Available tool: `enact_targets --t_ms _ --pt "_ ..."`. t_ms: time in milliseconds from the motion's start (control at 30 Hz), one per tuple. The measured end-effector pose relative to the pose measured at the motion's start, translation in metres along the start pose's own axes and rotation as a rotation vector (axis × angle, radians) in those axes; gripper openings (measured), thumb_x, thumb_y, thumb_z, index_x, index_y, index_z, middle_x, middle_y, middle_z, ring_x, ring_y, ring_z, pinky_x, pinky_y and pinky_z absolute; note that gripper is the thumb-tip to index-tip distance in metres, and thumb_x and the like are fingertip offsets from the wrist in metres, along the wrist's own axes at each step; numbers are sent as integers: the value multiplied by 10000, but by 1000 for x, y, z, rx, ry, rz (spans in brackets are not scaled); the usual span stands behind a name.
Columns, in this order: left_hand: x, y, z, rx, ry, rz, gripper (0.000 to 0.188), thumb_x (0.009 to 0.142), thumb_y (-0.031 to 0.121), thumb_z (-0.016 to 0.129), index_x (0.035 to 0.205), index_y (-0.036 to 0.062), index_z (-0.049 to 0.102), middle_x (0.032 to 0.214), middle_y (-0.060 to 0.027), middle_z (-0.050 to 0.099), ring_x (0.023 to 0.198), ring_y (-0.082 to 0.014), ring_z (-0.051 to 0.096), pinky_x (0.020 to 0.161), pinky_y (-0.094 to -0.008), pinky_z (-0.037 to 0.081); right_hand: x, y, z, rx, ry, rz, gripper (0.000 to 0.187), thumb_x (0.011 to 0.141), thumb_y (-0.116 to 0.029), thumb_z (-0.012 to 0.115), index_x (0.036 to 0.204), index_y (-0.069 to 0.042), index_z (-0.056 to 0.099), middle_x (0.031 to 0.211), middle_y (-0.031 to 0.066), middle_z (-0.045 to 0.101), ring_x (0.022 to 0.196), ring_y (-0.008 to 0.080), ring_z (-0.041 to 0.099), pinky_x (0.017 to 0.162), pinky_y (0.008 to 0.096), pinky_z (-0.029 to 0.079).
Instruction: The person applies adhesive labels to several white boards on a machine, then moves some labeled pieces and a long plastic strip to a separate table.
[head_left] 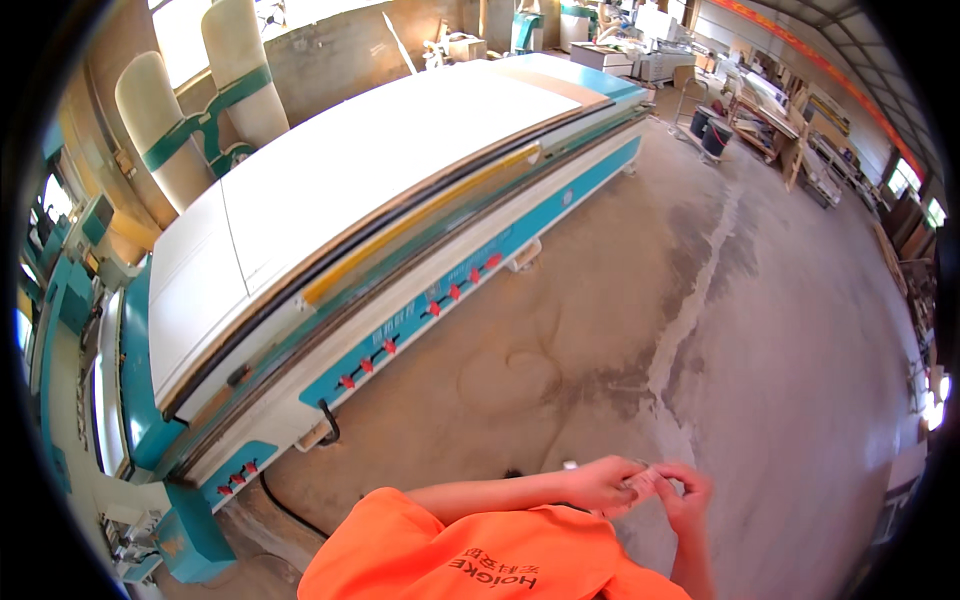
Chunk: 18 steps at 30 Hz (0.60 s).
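Left hand (604, 483) and right hand (686, 496) meet at five o'clock, grip contents unclear; white panel (380, 160), eleven o'clock, likely stiff, heavy: hold by edges.

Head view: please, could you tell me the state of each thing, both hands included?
Left hand: fingers bent, meeting right hand; grip unclear.
Right hand: fingers bent; grip unclear.
White sheets: lying flat.
Long machine: running or stopped, cannot tell.
White bags: upright, filled out.
Black buckets: upright.
Floor: stained.
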<state>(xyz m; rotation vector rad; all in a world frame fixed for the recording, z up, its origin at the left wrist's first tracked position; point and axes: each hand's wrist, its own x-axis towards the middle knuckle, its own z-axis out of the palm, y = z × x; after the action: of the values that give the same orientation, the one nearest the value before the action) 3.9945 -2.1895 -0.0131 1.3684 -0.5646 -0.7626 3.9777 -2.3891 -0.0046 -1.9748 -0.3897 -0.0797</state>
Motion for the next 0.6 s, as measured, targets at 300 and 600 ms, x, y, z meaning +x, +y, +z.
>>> enact_targets --t_ms 300,600 --pt "226 -46 -173 438 75 144 218 749 53 511 950 -19 558 758 -181 587 696 -306 601 595 -371 456 210 192 -69 1009 172 403 175 737 -49 682 843 -23 545 938 151 613 853 245 608 776 361 507" --pt "334 -68 -413 -41 846 49 203 827 69 544 1009 5 609 863 -36 635 752 -101 592 695 -272 494 629 296 -125 813 92 342 80 822 -49 598 876 -27 543 837 59 561 761 166 564 682 260 470"
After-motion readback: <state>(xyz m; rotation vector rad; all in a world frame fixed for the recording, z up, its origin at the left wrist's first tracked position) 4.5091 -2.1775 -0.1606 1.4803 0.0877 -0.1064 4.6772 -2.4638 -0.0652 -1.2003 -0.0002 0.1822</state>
